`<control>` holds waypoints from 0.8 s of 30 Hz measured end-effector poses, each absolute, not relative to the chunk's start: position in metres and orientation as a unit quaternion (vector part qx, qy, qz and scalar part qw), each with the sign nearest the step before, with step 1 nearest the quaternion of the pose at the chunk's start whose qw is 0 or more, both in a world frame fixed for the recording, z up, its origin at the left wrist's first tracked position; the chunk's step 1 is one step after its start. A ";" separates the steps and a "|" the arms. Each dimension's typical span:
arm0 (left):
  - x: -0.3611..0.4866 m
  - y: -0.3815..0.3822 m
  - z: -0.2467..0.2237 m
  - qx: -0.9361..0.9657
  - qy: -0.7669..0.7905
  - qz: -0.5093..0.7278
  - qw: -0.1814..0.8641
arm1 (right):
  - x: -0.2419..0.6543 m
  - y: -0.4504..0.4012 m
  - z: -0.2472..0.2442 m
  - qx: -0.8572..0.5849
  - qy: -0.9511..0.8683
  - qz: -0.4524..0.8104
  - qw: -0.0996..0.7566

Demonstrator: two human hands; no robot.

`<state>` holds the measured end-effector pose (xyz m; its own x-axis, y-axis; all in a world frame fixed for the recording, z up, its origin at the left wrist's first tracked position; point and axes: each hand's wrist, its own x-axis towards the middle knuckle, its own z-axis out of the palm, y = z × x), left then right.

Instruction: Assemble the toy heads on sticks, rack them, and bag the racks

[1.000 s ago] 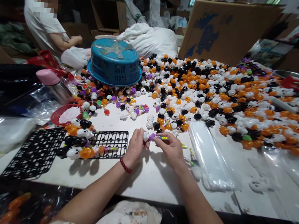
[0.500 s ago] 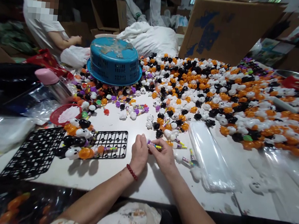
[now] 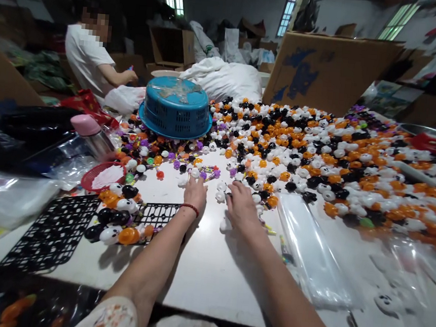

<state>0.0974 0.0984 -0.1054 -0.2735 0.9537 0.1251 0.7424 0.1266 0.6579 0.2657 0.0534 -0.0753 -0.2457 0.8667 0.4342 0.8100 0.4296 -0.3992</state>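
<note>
My left hand [image 3: 195,194], with a red bead bracelet at the wrist, reaches to small white and purple pieces [image 3: 203,175] in the middle of the table; its fingertips are hard to make out. Over white and black figure heads [image 3: 221,192] at the near edge of the big pile is my right hand [image 3: 240,202], fingers bent; whether it grips one cannot be seen. On the left, several sticks with orange, white and black heads [image 3: 127,235] lie across a black plastic grid [image 3: 158,211]. A second black grid [image 3: 49,233] lies beside them.
An upturned blue basket [image 3: 177,108] stands behind the small pieces. Clear plastic bags [image 3: 315,253] lie right of my right arm. A red basket [image 3: 102,176] with white material and a pink-capped bottle [image 3: 94,135] are on the left. A person in white [image 3: 89,60] is at the back left.
My hands have moved apart and forward from where they were together on a small stick with a purple piece. The view has tilted up. The person at the back now holds a small coloured object.
</note>
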 end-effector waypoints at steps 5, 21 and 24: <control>0.094 0.082 -0.117 0.561 0.711 0.357 0.228 | 0.220 0.121 -0.073 -0.515 -0.850 0.053 0.102; 0.086 -0.004 -0.093 0.326 0.367 0.536 0.687 | 0.235 0.086 -0.071 -0.558 -0.648 0.326 0.403; 0.091 -0.011 -0.089 0.332 0.343 0.499 0.723 | 0.250 0.047 -0.066 -0.486 -0.502 0.490 0.521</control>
<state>0.0910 -0.0106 -0.0893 0.2672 0.9494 -0.1649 -0.4941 0.2819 0.8224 0.2501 0.0469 -0.0664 0.0146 0.9988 0.0470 -0.0228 0.0473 -0.9986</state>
